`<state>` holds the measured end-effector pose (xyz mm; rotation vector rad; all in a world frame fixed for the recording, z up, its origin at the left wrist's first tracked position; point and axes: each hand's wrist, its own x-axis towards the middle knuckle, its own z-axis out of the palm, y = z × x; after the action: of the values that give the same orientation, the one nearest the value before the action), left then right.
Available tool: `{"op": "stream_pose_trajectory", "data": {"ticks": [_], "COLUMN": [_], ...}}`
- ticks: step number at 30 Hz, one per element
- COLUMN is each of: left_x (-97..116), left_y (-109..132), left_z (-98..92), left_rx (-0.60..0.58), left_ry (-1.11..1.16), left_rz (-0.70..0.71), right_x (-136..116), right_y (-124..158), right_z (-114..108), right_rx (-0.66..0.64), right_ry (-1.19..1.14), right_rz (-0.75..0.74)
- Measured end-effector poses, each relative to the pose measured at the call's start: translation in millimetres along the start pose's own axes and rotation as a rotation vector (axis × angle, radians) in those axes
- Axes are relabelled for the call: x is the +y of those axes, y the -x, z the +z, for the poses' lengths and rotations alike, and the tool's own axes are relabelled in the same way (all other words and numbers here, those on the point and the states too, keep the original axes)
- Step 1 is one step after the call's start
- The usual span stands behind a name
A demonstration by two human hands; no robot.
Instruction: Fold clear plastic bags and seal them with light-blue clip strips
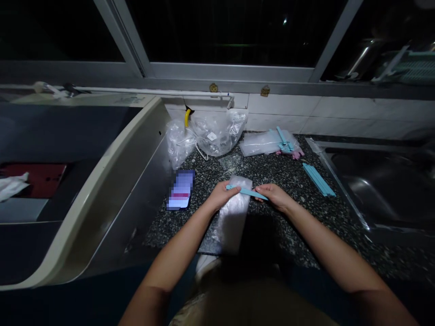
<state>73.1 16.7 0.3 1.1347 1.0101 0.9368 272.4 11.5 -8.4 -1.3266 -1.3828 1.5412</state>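
A light blue flat plastic strip (249, 192) is stretched between my two hands above the counter. My left hand (220, 194) pinches its left end with the thumb on top. Its right end is held by my right hand (273, 196), thumb and fingers closed. Under the strip lies a clear plastic bag (233, 222), long and narrow, running toward my body; my shadow hides part of it. A bundle of similar blue strips (318, 179) lies to the right on the dark speckled counter (282, 172).
A lit phone (181, 190) lies left of my hands. Crumpled clear bags (214, 136) sit by the wall. More flat bags (260, 142) with blue and pink pieces (290, 154) are at the back. A sink (380, 181) is right; a large beige-edged appliance (102, 167) stands left.
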Motion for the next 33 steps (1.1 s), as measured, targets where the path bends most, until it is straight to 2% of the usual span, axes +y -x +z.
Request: {"op": "stream_pose_trajectory", "data": {"ticks": [5, 9, 12, 16, 20, 23, 26, 29, 33], "left_x": [-3.0, -3.6, -3.3, -1.9, -1.2, -4.1, -9.0, -11.6, -9.4], "left_y": [-3.0, -3.6, -2.5, -0.2, 0.9, -1.0, -4.8, -7.0, -5.3], "left_z": [-6.2, -8.5, -8.0, -5.2, -3.5, -4.7, -6.5, -7.3, -5.9], "left_rx": [0.033, 0.022, 0.014, -0.017, -0.011, -0.041, -0.066, -0.029, 0.058], "left_ry": [0.129, 0.173, 0.182, 0.201, 0.206, 0.235, 0.318, 0.327, 0.195], "left_rz": [-0.097, -0.165, -0.18, -0.171, -0.157, -0.124, -0.147, -0.147, -0.073], "right_x": [-8.3, -14.7, -15.3, -9.2, -0.9, 1.9, 2.6, 3.4, 5.0], "right_y": [7.2, 16.5, 21.9, 23.4, 20.7, 19.2, 19.1, 19.3, 18.3], "right_z": [-8.8, -13.2, -7.7, 7.5, 17.7, 18.6, 17.4, 17.0, 17.2], "right_rx": [0.379, 0.498, 0.462, 0.32, 0.362, 0.378, 0.404, 0.427, 0.428], "right_ry": [0.175, 0.255, 0.417, 0.818, 1.01, 1.03, 1.023, 1.02, 1.027], "right_rz": [-0.26, -0.368, -0.486, -0.75, -0.922, -0.977, -0.997, -0.997, -0.997]}}
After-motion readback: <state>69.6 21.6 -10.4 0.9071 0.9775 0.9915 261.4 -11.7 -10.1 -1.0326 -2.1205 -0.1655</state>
